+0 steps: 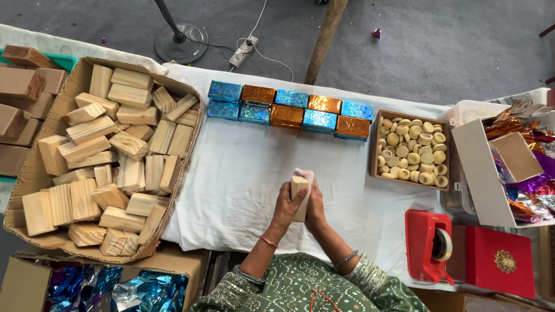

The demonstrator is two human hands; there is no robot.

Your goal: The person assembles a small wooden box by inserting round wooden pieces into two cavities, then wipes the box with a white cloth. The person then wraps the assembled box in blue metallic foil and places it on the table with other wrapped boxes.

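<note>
Pale rectangular wooden block (pixel 299 196) stood upright between my two palms over the white cloth-covered table (pixel 231 173), its long axis running away from my body. My left hand (pixel 286 205) was closed against its left face and my right hand (pixel 315 202) pressed the right face, so both hands gripped the same block and neither was nearer than the other. A scrap of pale pink wrapping (pixel 304 173) showed at the block's far end, just past my fingertips.

Containers: to my left, a large open cardboard box (pixel 34 179) held many more bare wooden blocks (pixel 115 156), heaped loosely at all angles. Beyond my hands, near the table's far edge, lay a double row of foil-wrapped blocks (pixel 289 110), blue and copper in alternation. To the right of that row, a shallow brown tray (pixel 373 144) was filled with small round cream-coloured rings (pixel 413 151). Nearer me on the right stood a red tape dispenser (pixel 429 245) beside a flat red box with a gold emblem (pixel 500 260). A white carton (pixel 480 173) at the far right and a cardboard box (pixel 23 283) at lower left both contained crumpled shiny foil sheets (pixel 133 292).
</note>
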